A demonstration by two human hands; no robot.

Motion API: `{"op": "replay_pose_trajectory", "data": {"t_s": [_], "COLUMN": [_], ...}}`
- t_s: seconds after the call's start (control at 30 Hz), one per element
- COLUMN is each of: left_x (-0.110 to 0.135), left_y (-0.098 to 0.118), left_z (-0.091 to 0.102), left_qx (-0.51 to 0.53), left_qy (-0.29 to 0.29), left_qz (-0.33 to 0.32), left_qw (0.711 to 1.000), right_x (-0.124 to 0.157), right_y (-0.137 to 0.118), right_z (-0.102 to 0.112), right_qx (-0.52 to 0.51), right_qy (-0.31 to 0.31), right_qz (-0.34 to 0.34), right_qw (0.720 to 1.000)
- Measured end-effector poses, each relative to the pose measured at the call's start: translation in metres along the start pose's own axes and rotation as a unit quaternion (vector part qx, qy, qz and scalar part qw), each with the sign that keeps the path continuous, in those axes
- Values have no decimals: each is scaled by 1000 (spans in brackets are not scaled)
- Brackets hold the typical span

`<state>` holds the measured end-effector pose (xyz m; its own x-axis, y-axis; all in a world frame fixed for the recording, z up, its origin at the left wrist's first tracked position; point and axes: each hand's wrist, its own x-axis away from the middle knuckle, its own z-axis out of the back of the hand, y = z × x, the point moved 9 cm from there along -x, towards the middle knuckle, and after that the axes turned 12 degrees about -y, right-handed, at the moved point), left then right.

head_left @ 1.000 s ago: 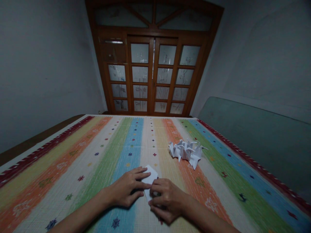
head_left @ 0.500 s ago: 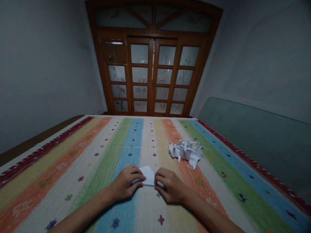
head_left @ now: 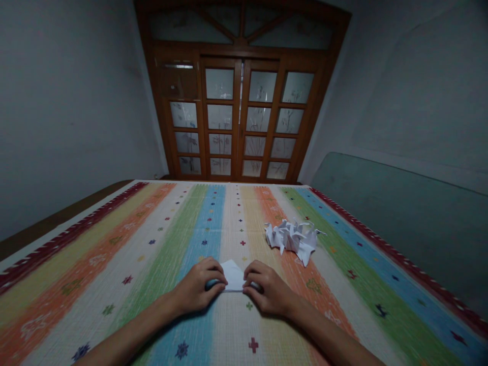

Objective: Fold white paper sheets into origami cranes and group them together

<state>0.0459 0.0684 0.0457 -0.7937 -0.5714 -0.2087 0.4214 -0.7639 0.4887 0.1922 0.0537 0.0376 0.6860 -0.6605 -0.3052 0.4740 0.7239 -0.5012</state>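
Though curled, left hand (head_left: 194, 287) and right hand (head_left: 267, 290) on paper (head_left: 233, 275) (folded)

I am logging these from my remote station. The folded paper sheet (head_left: 233, 276) is showing white, matt and smooth, with crisp creases. The paper cranes (head_left: 292, 239) are showing the same matt white stock. The bedcover (head_left: 87, 284) is reading as woven cloth, rough and matt. The door frame (head_left: 240, 51) is presenting as varnished wood with a soft sheen, and its panes (head_left: 219, 84) as frosted glass. The wall (head_left: 68, 101) is appearing matt and smooth.
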Motion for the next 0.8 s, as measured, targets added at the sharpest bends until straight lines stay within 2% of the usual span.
{"op": "replay_pose_trajectory", "data": {"t_s": [0.27,0.6,0.8], "left_x": [0,-4,-6], "left_y": [1,-15,-11], "left_z": [0,0,1], "left_qx": [-13,16,29], "left_qy": [6,34,30], "left_qz": [-3,46,43], "left_qw": [1000,998,998], "right_x": [-2,-3,-2], "right_y": [0,-2,0], "right_z": [-1,-1,1], "right_qx": [4,20,-6], "right_qy": [4,-11,-12], "right_qz": [-10,-19,-23], "right_qw": [1000,1000,1000]}}
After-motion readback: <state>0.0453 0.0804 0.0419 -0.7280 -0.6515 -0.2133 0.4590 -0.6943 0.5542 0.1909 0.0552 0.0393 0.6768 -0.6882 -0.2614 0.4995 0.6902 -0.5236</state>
